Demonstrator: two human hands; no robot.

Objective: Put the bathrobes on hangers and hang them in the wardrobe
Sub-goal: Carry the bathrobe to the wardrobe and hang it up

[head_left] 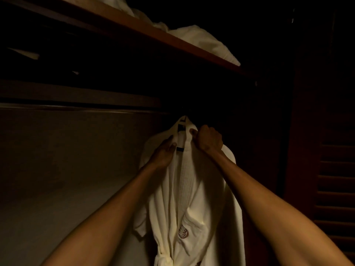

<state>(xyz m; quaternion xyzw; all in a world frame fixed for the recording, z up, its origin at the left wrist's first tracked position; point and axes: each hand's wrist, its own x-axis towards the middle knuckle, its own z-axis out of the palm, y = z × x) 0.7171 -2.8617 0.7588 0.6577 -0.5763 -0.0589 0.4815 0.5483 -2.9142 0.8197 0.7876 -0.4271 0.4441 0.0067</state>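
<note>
Directly ahead of you, a white bathrobe (192, 189) hangs upright inside a dark wooden wardrobe, towards the right side of the opening. Its collar rises to a peak in the shadow under the shelf, and what it hangs from cannot be made out. A small dark strip shows inside the neck. A round red emblem (183, 232) sits on the chest, and a tied belt (163, 254) hangs at the waist near the bottom edge of the view.

Both of your bare arms reach up to the collar. Your left hand (165, 150) holds the left lapel, with the thumb on the front of the cloth and the fingers behind it. Your right hand (208, 139) is a closed fist, clamped on the right side of the collar just below the peak.

Behind the robe, to the left, is the plain pale back wall (67, 150) of the wardrobe. Above, a wooden shelf (134, 25) runs across at a slant, with folded white linen (201, 41) lying on top of it. At the far right stands a dark slatted door (336, 179).
</note>
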